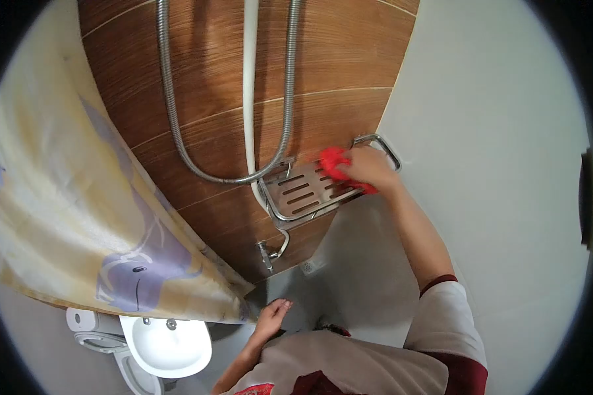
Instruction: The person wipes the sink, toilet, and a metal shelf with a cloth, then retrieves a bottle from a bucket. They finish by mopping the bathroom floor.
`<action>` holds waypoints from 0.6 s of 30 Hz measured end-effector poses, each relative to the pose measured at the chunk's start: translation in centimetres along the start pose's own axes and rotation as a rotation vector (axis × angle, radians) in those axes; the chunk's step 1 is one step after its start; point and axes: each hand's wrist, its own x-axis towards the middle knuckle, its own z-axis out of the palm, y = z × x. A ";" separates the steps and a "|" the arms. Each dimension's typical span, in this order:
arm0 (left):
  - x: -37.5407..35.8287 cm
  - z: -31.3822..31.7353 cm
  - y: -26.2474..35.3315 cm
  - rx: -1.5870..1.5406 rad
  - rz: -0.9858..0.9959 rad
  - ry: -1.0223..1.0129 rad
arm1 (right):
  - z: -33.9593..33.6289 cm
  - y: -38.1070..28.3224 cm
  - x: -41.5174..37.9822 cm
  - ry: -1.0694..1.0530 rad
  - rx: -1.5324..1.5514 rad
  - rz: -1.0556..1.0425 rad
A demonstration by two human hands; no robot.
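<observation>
My right hand [370, 166] is closed on a bunched red cloth [335, 162] and presses it against the right part of a metal shower shelf [300, 195]. The shelf has slots in its base and a raised rail round it. My hand and the cloth hide part of its right end. Low in front of my body, my left hand [270, 319] hangs in the air with its fingers loosely stretched out and nothing in it. It touches neither the shelf nor the cloth.
A flexible metal shower hose [171, 112] loops beside a white pipe [249, 85] in front of the wood-look wall [342, 52]. Below the shelf is a small valve [265, 253]. A patterned shower curtain [112, 217] hangs at left, near a white sink [168, 352] and toilet [135, 375].
</observation>
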 end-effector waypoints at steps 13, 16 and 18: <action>-0.2 -2.4 -5.7 -0.104 -0.077 -0.077 | -0.4 3.2 0.1 -0.101 -0.260 0.159; -1.4 -5.4 -7.1 -0.160 -0.101 -0.035 | 0.6 5.2 2.3 -0.118 -0.412 0.274; -2.2 -7.1 -6.9 -0.148 -0.109 0.009 | 1.1 5.3 3.4 -0.114 -0.457 0.298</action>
